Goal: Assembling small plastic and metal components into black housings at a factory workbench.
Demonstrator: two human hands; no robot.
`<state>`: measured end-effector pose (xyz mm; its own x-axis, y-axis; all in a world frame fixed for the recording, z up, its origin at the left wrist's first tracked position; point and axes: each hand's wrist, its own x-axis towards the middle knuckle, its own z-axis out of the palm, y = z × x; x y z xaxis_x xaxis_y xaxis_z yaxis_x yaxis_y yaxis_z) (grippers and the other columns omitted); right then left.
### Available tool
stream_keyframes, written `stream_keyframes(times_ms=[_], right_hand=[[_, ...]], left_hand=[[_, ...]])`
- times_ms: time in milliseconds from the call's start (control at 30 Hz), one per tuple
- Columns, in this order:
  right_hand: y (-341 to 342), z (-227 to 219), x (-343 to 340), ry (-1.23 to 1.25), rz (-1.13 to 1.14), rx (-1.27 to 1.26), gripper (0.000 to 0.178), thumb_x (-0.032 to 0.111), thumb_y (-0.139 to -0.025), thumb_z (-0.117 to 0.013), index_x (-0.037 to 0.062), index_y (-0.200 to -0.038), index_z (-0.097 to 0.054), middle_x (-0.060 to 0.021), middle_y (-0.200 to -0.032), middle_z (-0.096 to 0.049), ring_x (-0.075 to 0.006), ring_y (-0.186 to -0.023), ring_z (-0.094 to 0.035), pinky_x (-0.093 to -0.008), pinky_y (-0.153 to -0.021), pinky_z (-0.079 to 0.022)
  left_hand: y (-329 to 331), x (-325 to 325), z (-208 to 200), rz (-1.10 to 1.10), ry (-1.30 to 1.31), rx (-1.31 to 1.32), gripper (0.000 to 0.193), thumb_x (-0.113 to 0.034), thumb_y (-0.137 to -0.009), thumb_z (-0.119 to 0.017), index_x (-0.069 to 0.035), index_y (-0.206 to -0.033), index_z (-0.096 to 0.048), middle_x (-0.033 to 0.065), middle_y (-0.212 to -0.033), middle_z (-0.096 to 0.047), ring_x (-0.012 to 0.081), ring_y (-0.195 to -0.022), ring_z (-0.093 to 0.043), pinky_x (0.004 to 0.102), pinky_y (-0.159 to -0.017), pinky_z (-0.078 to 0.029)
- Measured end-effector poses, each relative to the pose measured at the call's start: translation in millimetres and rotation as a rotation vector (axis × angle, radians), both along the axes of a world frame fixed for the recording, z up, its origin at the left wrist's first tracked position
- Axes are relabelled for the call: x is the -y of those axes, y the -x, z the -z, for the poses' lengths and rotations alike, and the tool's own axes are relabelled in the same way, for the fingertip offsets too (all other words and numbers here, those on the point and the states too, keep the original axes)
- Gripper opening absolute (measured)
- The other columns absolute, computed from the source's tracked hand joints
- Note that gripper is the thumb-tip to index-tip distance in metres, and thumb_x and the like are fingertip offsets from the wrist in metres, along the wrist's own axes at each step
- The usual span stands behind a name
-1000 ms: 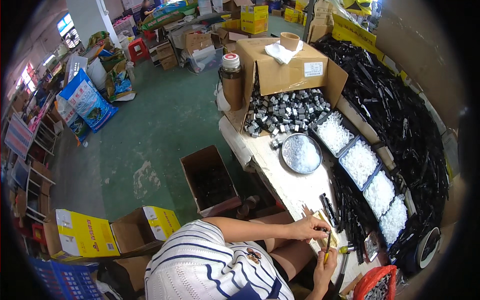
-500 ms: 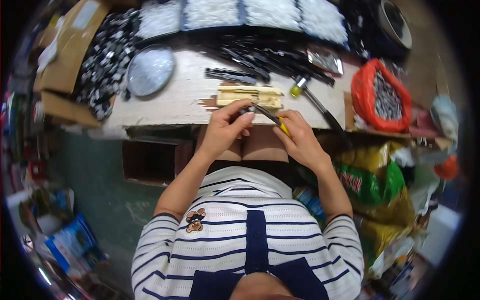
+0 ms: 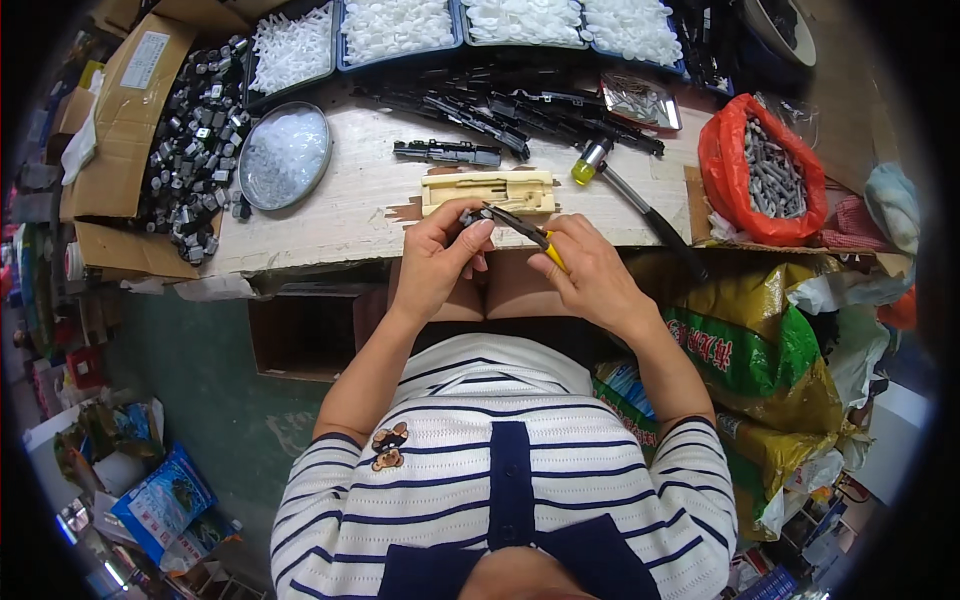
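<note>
My left hand [image 3: 446, 252] pinches a small black and silver part [image 3: 478, 215] between thumb and fingers, just in front of the table's near edge. Wrapped round the yellow handles of a pair of pliers [image 3: 520, 226], my right hand [image 3: 590, 262] points the dark jaws left, where they meet the small part. The fingers partly hide that part. Right beyond both hands lies a cream-coloured block with a long slot [image 3: 490, 188]. Behind it is a black slotted strip [image 3: 447, 151]. A hammer [image 3: 630, 195] with a yellow-tipped head rests to the right of the block.
Along the back stand trays of white plastic pieces [image 3: 398, 28] and a pile of black strips [image 3: 520, 110]. At left are a round dish of clear bits [image 3: 285, 155] and a cardboard box [image 3: 125, 130] beside black and silver parts. A red bag of grey pins [image 3: 765, 170] stands right.
The whole view has shifted slightly and sharpened. Both hands keep their grips, with the pliers' jaws still at the small part.
</note>
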<state>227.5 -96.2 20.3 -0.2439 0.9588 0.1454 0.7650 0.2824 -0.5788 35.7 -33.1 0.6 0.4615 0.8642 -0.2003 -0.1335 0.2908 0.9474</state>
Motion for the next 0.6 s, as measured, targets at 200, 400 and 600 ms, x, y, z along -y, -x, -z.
stream_keyframes(times_ms=[200, 400, 600], right_hand=[[5.5, 1.8, 0.1, 0.038, -0.075, 0.027, 0.026, 0.018, -0.077, -0.065, -0.0039, -0.079, -0.051, -0.0164, -0.086, -0.050, -0.0316, -0.079, -0.052, -0.0377, -0.068, -0.045], [9.1, 1.1, -0.8, 0.053, -0.136, 0.023, 0.026, 0.015, -0.077, -0.066, -0.0049, -0.082, -0.050, -0.0186, -0.088, -0.050, -0.0335, -0.080, -0.053, -0.0382, -0.068, -0.046], [2.6, -3.7, -4.9, 0.047, -0.234, 0.010, 0.026, 0.012, -0.074, -0.068, -0.0044, -0.082, -0.050, -0.0173, -0.089, -0.050, -0.0322, -0.077, -0.053, -0.0366, -0.065, -0.046]], left_hand=[[19.8, -8.6, 6.2, 0.119, 0.101, 0.005, 0.018, -0.011, -0.084, -0.061, -0.001, -0.098, -0.058, 0.0068, -0.068, -0.060, 0.0103, -0.051, -0.055, 0.0202, -0.045, -0.044], [26.8, -15.6, 5.5, 0.155, 0.284, 0.180, 0.018, -0.011, -0.083, -0.060, 0.002, -0.095, -0.058, 0.0129, -0.065, -0.059, 0.0157, -0.047, -0.054, 0.0249, -0.040, -0.043], [27.6, -17.2, 21.2, 0.480, 0.746, 0.773, 0.022, -0.014, -0.086, -0.054, 0.005, -0.095, -0.054, 0.0177, -0.066, -0.057, 0.0222, -0.046, -0.054, 0.0301, -0.037, -0.042]])
